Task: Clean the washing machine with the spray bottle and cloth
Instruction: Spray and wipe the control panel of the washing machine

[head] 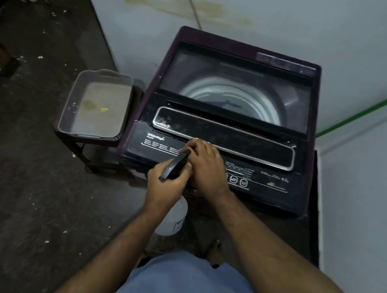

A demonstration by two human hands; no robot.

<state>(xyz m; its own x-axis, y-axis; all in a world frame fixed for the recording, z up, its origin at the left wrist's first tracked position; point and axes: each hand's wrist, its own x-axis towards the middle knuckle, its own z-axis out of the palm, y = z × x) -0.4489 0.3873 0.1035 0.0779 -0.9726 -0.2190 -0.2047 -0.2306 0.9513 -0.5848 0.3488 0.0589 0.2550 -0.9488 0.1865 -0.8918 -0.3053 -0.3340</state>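
A dark purple top-load washing machine (270,180) stands against the wall with its glass lid closed and the drum showing through. My left hand (166,188) grips the black trigger head of the spray bottle (174,165) in front of the control panel. The bottle's white body (174,218) hangs below my wrist. My right hand (206,165) lies over the panel, its fingers curled around the bottle's nozzle tip. No cloth is in view.
A grey plastic tray (67,107) sits on a low dark stool (79,144) left of the machine. The machine rests on a dark stand (313,214) in a corner of pale walls. A cable (191,3) hangs behind. The dark floor is littered with white specks.
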